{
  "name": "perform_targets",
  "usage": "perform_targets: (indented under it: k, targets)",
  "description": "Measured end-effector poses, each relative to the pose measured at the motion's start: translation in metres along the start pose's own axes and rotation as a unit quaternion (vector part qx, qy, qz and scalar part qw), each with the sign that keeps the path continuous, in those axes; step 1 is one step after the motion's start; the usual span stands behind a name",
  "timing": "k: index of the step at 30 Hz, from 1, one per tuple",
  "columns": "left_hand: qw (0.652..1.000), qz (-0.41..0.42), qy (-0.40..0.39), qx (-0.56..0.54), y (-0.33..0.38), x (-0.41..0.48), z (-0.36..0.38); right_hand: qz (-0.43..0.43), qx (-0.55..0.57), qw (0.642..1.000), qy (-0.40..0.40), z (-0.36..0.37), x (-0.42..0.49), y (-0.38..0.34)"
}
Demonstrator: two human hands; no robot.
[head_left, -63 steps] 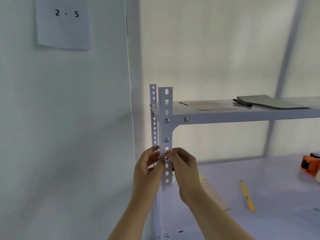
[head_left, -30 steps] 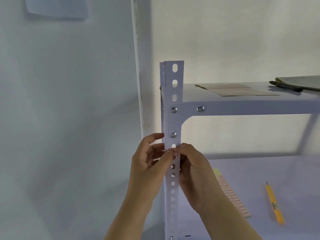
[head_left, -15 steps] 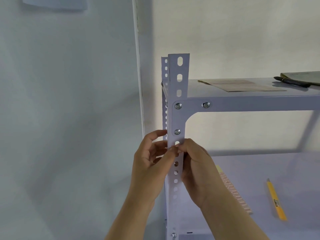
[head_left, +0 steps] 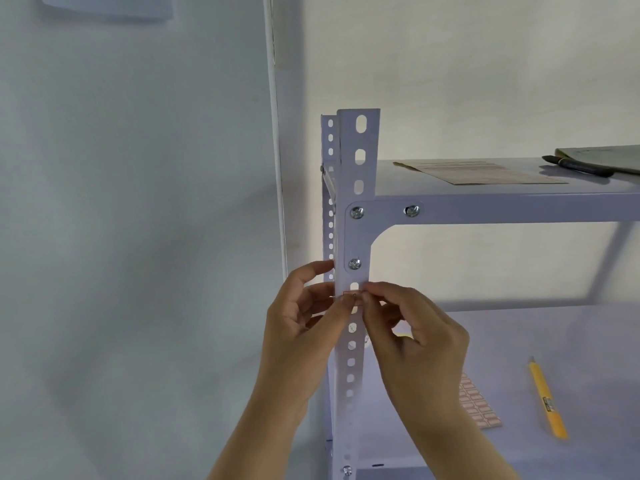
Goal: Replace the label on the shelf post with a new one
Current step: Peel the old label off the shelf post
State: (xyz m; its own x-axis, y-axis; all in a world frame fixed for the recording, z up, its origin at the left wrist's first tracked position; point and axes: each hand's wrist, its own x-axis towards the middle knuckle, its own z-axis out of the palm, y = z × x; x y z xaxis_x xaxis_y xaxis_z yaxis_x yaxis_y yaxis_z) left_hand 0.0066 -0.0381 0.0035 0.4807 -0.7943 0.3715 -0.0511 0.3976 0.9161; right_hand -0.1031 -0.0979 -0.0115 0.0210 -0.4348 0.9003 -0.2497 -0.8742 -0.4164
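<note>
A white perforated shelf post (head_left: 356,168) rises at the centre of the view. A small white label with red edging (head_left: 350,294) sits on its front face, just below the third bolt. My left hand (head_left: 304,327) reaches in from the left with thumb and forefinger pinching the label's left end. From the right, my right hand (head_left: 415,327) has its fingertips on the label's right end. Whether the label is fully stuck down or partly lifted I cannot tell.
A sheet of red-edged labels (head_left: 478,407) and a yellow pen-like tool (head_left: 547,398) lie on the lower shelf (head_left: 554,334). The upper shelf (head_left: 485,206) carries a brown paper sheet (head_left: 478,171), a black pen (head_left: 575,166) and a folder. A wall stands at the left.
The view has shifted closer to the post and slightly down. Both hands stay at the same spot on the post; my right fingertips have moved onto the label's right end.
</note>
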Motion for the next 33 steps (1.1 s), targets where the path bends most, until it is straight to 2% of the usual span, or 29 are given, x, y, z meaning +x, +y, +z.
perform_targets:
  k: [3, 5, 15, 22, 26, 33]
  targets:
    - [1.000, 0.004, -0.001, -0.003, -0.001, 0.000, -0.001, -0.112, -0.098, 0.989, -0.010, -0.001, 0.002, 0.008]
    - [1.000, 0.004, -0.003, -0.007, 0.000, 0.000, -0.001, -0.136, -0.119, 0.983, -0.020, 0.000, 0.003, 0.011]
    - [0.999, 0.008, -0.031, -0.003, -0.002, 0.003, -0.007, -0.083, -0.128, 0.987, -0.050, 0.013, 0.006, 0.008]
    - [1.000, 0.010, -0.027, -0.009, -0.004, 0.003, -0.007, -0.091, -0.063, 0.993, -0.029, 0.007, -0.005, 0.015]
    - [1.000, 0.010, -0.027, -0.006, -0.005, 0.003, -0.008, -0.108, -0.089, 0.990, -0.011, 0.004, -0.001, 0.013]
    - [0.999, 0.012, -0.029, -0.016, -0.007, 0.004, -0.008, -0.137, -0.135, 0.981, -0.025, 0.005, 0.001, 0.014]
